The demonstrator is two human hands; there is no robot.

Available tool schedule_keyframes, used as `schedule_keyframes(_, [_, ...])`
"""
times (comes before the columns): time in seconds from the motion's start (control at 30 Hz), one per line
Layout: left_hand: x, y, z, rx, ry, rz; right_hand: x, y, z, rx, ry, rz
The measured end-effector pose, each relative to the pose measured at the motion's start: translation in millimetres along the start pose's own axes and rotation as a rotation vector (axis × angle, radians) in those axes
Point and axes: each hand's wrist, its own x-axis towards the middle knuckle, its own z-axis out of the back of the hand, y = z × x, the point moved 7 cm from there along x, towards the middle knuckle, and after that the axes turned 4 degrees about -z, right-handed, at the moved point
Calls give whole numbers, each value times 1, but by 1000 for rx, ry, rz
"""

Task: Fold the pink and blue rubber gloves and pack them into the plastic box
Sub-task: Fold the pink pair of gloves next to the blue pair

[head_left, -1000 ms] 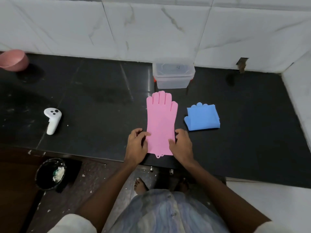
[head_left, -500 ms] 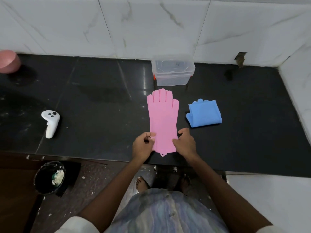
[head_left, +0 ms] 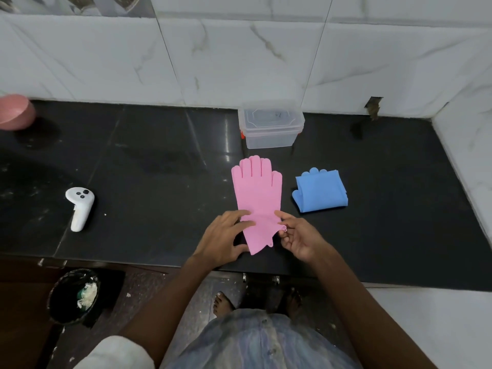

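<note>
Both hands are working at the cuff end of the pink glove (head_left: pixel 257 198), which is lying flat on the black counter (head_left: pixel 159 182) with its fingers pointing toward the wall. Left hand (head_left: pixel 226 241) is pressing down on the glove's near-left part, fingers spread over it and thumb beside its edge. Right hand (head_left: pixel 300 238) is pinching the cuff's right corner and lifting it, so that the cuff edge is slanting. Just right of the pink glove, the blue glove (head_left: pixel 320 193) is sitting folded. Beyond both, against the wall, the box (head_left: pixel 271 126) is standing with its lid on.
</note>
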Motion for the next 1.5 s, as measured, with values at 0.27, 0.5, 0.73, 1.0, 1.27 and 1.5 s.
schedule_keyframes(0.27, [4, -15, -15, -9, -6, -18, -1, 5, 1, 119, 53, -69])
schedule_keyframes(0.5, [8, 3, -8, -159, -261, 265, 2, 13, 0, 103, 78, -49])
schedule_keyframes(0.73, [17, 35, -6, -484, -237, 542, 5, 45, 6, -722, -97, 375])
schedule_keyframes(1.0, [29, 43, -6, -395, -184, 654, 23, 60, -6, -848, -368, 614])
schedule_keyframes(1.27, [28, 53, -4, -365, -232, 843, 27, 64, -12, -1025, -537, 686])
schedule_keyframes(1.5, [43, 43, 10, -8, -118, 493, 14, 48, -55, -1973, -343, 1181])
